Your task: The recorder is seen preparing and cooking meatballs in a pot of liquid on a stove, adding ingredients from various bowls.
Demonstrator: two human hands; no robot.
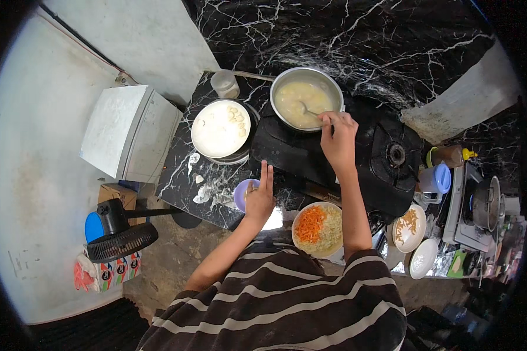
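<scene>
My right hand [339,134] pinches the handle of a metal spoon [306,109], whose bowl dips into a pale yellow mixture [294,94] with lumps. That mixture sits in a metal pot [277,79] on the left side of a black gas stove [285,142]. My left hand [260,202] is over the right side of a small purple bowl [238,195], two fingers stretched forward. Another finger is bent at the bowl; whether the hand grips it is hidden. Ahead of that hand, a white plate [215,136] carries several small pale dough pieces [236,116].
A plate of shredded carrot [309,223] and pale shreds [331,226] lies near my body. A lidded jar [225,84] stands behind the white plate. To the right are a bare burner [396,153], a blue-lidded container [434,179] and a second stove with a pan [485,204]. A black fan [122,241] stands left.
</scene>
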